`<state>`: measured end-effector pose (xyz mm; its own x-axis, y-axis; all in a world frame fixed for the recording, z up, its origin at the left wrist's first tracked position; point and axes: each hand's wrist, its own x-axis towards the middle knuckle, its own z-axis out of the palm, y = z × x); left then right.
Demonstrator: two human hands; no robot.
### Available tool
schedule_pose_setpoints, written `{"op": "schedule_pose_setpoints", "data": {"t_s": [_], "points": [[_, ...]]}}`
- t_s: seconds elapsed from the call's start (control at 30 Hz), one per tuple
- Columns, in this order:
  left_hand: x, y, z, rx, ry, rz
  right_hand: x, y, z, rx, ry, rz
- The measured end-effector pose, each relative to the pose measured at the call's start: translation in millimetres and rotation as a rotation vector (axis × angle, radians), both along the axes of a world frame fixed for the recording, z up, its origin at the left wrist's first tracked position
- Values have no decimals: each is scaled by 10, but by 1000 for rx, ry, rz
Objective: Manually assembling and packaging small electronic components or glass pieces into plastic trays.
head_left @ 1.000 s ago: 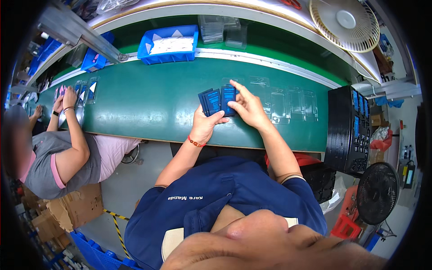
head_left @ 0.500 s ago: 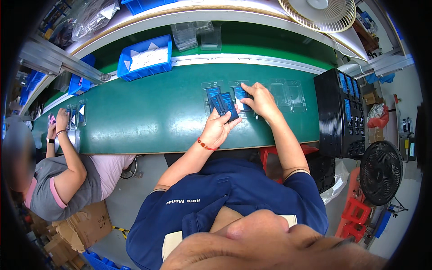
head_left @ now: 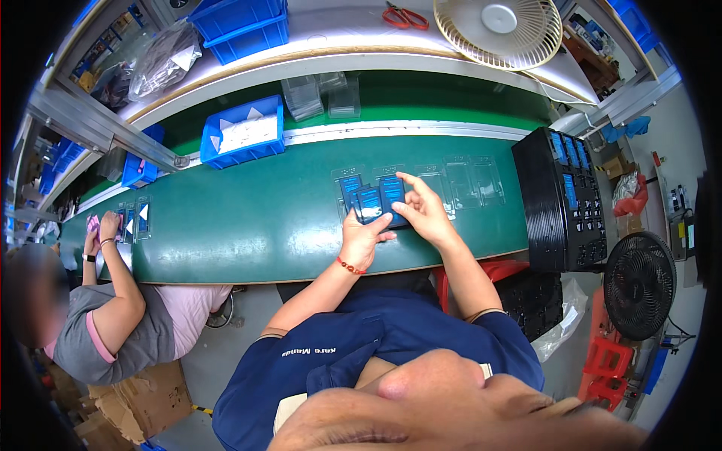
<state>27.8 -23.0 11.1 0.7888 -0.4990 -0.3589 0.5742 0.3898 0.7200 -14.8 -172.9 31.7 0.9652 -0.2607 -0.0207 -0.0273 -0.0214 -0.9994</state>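
Note:
My left hand [head_left: 362, 239] is closed round flat black rectangular pieces with blue labels [head_left: 368, 204]; they overlap, so I cannot tell how many. Thumb and forefinger of my right hand [head_left: 423, 213] grip another blue-labelled piece [head_left: 392, 192] by its edges, just beside the left hand's pieces. That piece overlaps a clear plastic blister shell [head_left: 389, 171]; whether it sits inside cannot be told. The leftmost clear shell holds a similar blue-labelled piece [head_left: 350, 185], partly hidden by the left hand's pieces. Further clear shells [head_left: 474, 182] lie in a row to the right.
Stacked black trays with blue-labelled pieces [head_left: 564, 199] stand at the green table's [head_left: 248, 225] right end. At the back sit a blue bin of white slips [head_left: 242, 133] and spare clear shells [head_left: 302, 98]. A co-worker [head_left: 124, 323] handles pieces at far left. A black fan [head_left: 639, 287] stands right.
The view has shifted, so the table sits lower in the picture. My right thumb has come in against the lower part of its piece, and the left hand's pieces are less fanned out.

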Motion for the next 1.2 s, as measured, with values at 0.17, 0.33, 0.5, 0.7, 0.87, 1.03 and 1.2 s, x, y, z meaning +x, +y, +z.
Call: {"op": "schedule_pose_setpoints", "data": {"t_s": [0.17, 0.33, 0.5, 0.7, 0.87, 1.03, 1.2], "points": [[-6, -138, 111, -117, 31, -189, -100, -498, 122, -40, -37, -219], [-87, -334, -15, -250, 247, -298, -113, -961, 22, -491, 139, -231], [-122, -382, -89, -255, 242, -264, -88, -820, 22, -830, 294, -100], [-167, -390, -120, -252, 214, -247, -203, -519, 39, -1222, 279, -170], [-209, -417, -67, -227, 191, -212, -216, -542, -10, -1419, 193, -177], [-196, -389, 87, -138, 32, -172, -229, -582, 0, -931, -55, -253], [-104, -545, 91, -21, -46, -225, -268, -586, -30, 55, 31, -205]]}}
